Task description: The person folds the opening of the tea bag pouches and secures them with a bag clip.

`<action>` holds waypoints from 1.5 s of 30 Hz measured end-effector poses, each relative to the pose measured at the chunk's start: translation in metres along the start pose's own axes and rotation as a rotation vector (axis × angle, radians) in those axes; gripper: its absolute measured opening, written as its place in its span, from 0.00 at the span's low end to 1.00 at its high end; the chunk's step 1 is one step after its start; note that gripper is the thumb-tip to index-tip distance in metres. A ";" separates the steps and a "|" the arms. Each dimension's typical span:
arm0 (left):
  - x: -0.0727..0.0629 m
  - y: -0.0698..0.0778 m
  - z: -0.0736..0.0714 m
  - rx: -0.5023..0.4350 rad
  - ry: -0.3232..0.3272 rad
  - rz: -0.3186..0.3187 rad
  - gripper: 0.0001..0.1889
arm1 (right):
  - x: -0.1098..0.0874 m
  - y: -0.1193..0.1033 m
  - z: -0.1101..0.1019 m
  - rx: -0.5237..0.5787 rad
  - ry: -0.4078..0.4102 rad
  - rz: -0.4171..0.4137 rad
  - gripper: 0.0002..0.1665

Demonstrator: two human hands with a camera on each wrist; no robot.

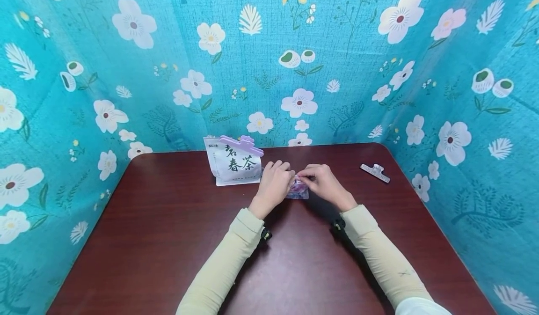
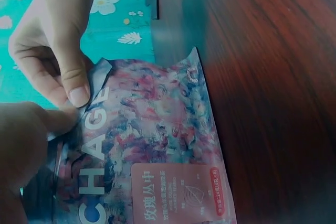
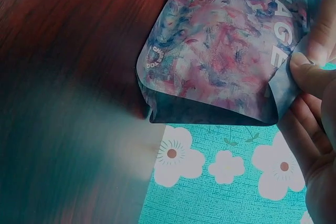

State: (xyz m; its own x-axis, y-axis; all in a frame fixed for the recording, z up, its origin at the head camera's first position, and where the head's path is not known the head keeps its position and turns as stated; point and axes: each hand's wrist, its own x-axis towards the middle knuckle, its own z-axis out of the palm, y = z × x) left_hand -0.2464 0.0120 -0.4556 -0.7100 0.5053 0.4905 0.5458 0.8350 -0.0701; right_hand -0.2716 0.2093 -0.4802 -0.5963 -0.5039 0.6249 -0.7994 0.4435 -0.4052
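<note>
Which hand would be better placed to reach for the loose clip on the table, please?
Probably the right hand: the loose clip lies to its right, closer than to the left hand. That hand would first have to release the patterned bag, whose corner it pinches.

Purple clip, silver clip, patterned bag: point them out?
Purple clip (image 1: 242, 145): head view, middle of its long bar.
Silver clip (image 1: 375, 172): head view, middle of its bar.
Patterned bag (image 2: 157, 111): left wrist view, printed front.
</note>
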 end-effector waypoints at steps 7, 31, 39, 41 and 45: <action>-0.002 -0.002 0.005 -0.023 0.070 0.015 0.11 | 0.001 0.000 -0.001 0.034 -0.039 0.016 0.08; -0.003 -0.001 -0.001 0.027 0.007 0.045 0.07 | -0.010 0.012 -0.006 0.059 -0.068 -0.017 0.12; -0.010 0.001 0.003 0.062 0.044 -0.003 0.09 | -0.010 0.009 -0.008 0.085 -0.096 0.046 0.16; -0.010 0.002 0.004 0.062 0.051 -0.009 0.08 | -0.011 0.009 -0.011 0.086 -0.120 0.084 0.18; -0.010 0.001 0.005 0.062 0.045 -0.014 0.08 | -0.011 0.011 -0.011 0.089 -0.137 0.110 0.21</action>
State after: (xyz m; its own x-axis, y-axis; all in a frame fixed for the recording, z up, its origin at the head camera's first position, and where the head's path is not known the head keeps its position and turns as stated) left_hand -0.2405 0.0087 -0.4647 -0.6960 0.4844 0.5301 0.5062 0.8545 -0.1163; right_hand -0.2732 0.2278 -0.4842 -0.6799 -0.5548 0.4795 -0.7286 0.4370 -0.5274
